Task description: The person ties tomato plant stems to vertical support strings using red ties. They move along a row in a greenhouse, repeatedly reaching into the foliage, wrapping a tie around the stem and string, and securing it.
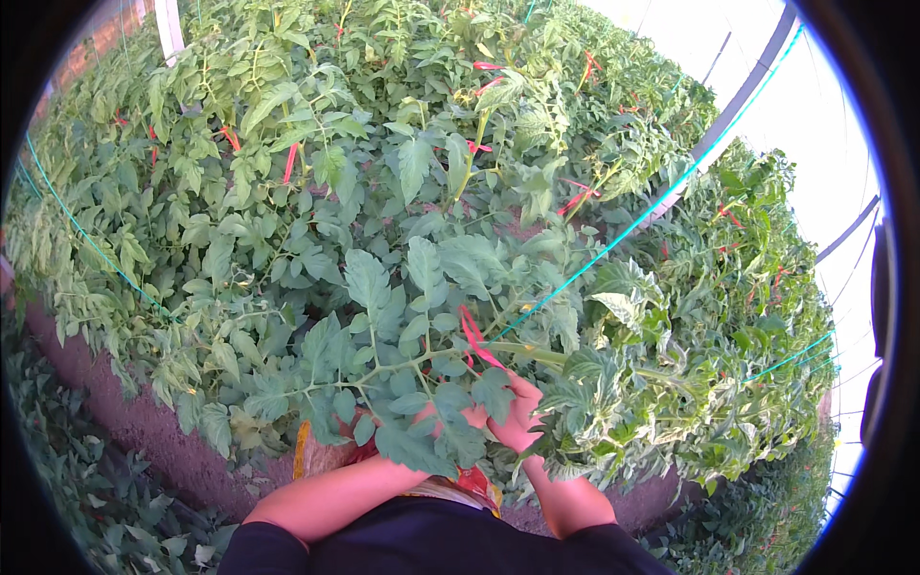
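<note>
A red plastic ribbon point(476, 336) loops around a tomato plant's stem point(528, 351), where a taut green string point(589, 263) also meets it. My right hand point(519, 417) is at the ribbon's lower end, its fingers closed on it just below the stem. Broad tomato leaves point(413, 402) lie over my left hand point(463, 417), which is close beside the right one; only parts of it show, and what its fingers hold is hidden. A red, yellow and white bag point(478, 483) is at my waist, below my forearms.
Dense tomato plants point(215, 237) surround me, several with red ribbons point(291, 162) on their stems. Another green string point(86, 233) slants down at the left. A grey curved pole point(744, 93) rises at the right. Bare soil point(165, 435) runs between the rows.
</note>
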The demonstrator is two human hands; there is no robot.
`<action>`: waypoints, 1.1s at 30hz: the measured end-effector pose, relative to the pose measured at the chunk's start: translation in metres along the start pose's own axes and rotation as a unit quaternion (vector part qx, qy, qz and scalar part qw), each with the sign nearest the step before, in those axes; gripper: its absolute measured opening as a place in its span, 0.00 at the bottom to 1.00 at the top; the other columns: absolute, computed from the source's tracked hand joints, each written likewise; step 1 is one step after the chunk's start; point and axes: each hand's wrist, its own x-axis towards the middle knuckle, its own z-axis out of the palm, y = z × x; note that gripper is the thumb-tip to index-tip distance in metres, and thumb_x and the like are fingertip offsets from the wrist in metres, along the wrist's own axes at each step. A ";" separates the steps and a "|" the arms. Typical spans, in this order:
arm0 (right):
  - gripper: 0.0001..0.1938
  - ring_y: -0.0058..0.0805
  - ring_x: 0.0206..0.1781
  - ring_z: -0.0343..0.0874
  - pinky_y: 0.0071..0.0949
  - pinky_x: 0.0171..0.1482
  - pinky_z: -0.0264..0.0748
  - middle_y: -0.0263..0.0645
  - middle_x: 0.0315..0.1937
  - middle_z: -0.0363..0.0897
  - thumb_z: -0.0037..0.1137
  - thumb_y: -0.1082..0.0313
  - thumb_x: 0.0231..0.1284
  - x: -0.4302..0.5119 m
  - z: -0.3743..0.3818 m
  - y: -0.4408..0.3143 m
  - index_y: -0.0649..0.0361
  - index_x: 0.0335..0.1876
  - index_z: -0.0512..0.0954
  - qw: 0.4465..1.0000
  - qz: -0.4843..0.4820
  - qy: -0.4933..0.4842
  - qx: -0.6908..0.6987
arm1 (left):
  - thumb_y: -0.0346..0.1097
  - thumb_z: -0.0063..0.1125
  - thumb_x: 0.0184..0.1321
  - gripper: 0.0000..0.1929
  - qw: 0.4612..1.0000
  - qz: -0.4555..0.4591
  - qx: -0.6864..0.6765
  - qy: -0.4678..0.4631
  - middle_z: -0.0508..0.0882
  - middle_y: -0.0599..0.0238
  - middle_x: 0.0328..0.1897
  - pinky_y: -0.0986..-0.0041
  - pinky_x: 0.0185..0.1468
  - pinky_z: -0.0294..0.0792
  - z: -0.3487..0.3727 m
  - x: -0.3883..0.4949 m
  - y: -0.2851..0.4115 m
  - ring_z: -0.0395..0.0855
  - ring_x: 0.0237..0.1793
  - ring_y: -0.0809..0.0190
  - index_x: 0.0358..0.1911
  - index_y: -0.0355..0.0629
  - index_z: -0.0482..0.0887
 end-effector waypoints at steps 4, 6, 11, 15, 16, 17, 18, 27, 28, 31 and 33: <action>0.19 0.34 0.46 0.82 0.30 0.51 0.79 0.41 0.47 0.82 0.54 0.65 0.65 0.006 -0.009 0.000 0.63 0.60 0.73 0.887 0.158 -0.077 0.427 | 0.42 0.62 0.60 0.15 0.997 0.057 0.047 0.031 0.81 0.56 0.34 0.60 0.35 0.72 -0.003 -0.011 -0.001 0.81 0.32 0.51 0.45 0.41 0.79; 0.22 0.40 0.48 0.81 0.38 0.54 0.78 0.44 0.49 0.81 0.49 0.58 0.68 0.006 -0.012 0.012 0.63 0.61 0.72 0.854 0.188 -0.065 0.481 | 0.42 0.62 0.60 0.15 0.991 0.087 0.083 0.054 0.81 0.56 0.33 0.60 0.34 0.72 -0.007 -0.009 -0.001 0.81 0.32 0.52 0.43 0.40 0.79; 0.23 0.44 0.45 0.81 0.44 0.47 0.81 0.47 0.48 0.80 0.45 0.51 0.70 0.006 -0.011 0.048 0.62 0.60 0.72 0.981 0.149 -0.015 0.125 | 0.38 0.60 0.64 0.18 0.986 0.097 0.110 0.081 0.83 0.55 0.33 0.62 0.36 0.72 0.012 -0.013 -0.023 0.82 0.33 0.52 0.55 0.44 0.76; 0.19 0.41 0.46 0.81 0.43 0.52 0.79 0.44 0.49 0.80 0.44 0.56 0.71 -0.007 -0.011 0.110 0.62 0.57 0.74 0.963 0.067 0.007 0.261 | 0.34 0.59 0.64 0.14 0.996 0.026 -0.047 -0.073 0.81 0.53 0.34 0.63 0.35 0.71 0.022 -0.019 -0.030 0.81 0.32 0.54 0.51 0.41 0.76; 0.18 0.41 0.47 0.81 0.43 0.54 0.78 0.44 0.49 0.80 0.44 0.58 0.71 -0.007 -0.007 0.071 0.62 0.57 0.74 0.988 0.011 -0.017 0.154 | 0.34 0.58 0.64 0.09 0.993 0.024 -0.099 -0.052 0.79 0.55 0.32 0.64 0.34 0.70 0.030 -0.022 -0.037 0.80 0.32 0.55 0.43 0.40 0.77; 0.17 0.39 0.47 0.81 0.41 0.56 0.77 0.43 0.48 0.81 0.45 0.60 0.70 -0.003 -0.006 0.045 0.62 0.57 0.74 0.931 0.097 -0.062 0.346 | 0.33 0.58 0.63 0.06 0.988 0.021 -0.149 -0.031 0.78 0.57 0.31 0.64 0.33 0.69 0.036 -0.027 -0.043 0.79 0.32 0.56 0.36 0.39 0.77; 0.16 0.38 0.48 0.81 0.40 0.59 0.75 0.43 0.47 0.81 0.47 0.62 0.69 0.000 -0.008 0.019 0.61 0.57 0.74 0.832 0.192 -0.064 0.516 | 0.34 0.57 0.64 0.06 0.994 0.020 -0.097 -0.035 0.78 0.58 0.31 0.65 0.34 0.69 0.034 -0.028 -0.036 0.78 0.32 0.58 0.36 0.40 0.77; 0.18 0.35 0.53 0.81 0.39 0.58 0.78 0.47 0.55 0.79 0.47 0.64 0.71 0.000 -0.054 0.140 0.63 0.61 0.74 0.948 0.108 -0.011 0.300 | 0.37 0.59 0.60 0.10 0.800 0.262 0.520 -0.141 0.86 0.63 0.39 0.66 0.42 0.80 -0.046 0.030 0.036 0.87 0.36 0.58 0.39 0.40 0.86; 0.18 0.36 0.54 0.81 0.39 0.58 0.78 0.46 0.57 0.79 0.48 0.64 0.72 0.003 -0.044 0.112 0.62 0.62 0.73 0.946 0.103 -0.028 0.307 | 0.37 0.60 0.59 0.10 0.840 0.223 0.452 -0.202 0.87 0.62 0.40 0.66 0.42 0.80 -0.054 0.048 0.043 0.87 0.36 0.57 0.39 0.39 0.87; 0.19 0.37 0.54 0.82 0.37 0.57 0.79 0.45 0.58 0.80 0.49 0.63 0.72 0.015 -0.013 0.047 0.59 0.63 0.74 0.880 0.160 -0.045 0.445 | 0.36 0.61 0.58 0.11 0.903 0.072 0.219 -0.363 0.88 0.60 0.41 0.64 0.43 0.81 -0.087 0.103 0.063 0.89 0.38 0.56 0.40 0.39 0.89; 0.10 0.30 0.39 0.81 0.39 0.47 0.81 0.35 0.35 0.81 0.54 0.60 0.69 0.016 -0.014 0.062 0.57 0.47 0.77 0.879 0.183 -0.026 0.440 | 0.32 0.60 0.53 0.11 0.865 0.110 0.318 -0.373 0.90 0.53 0.38 0.62 0.44 0.81 -0.109 0.141 0.059 0.90 0.41 0.50 0.38 0.41 0.91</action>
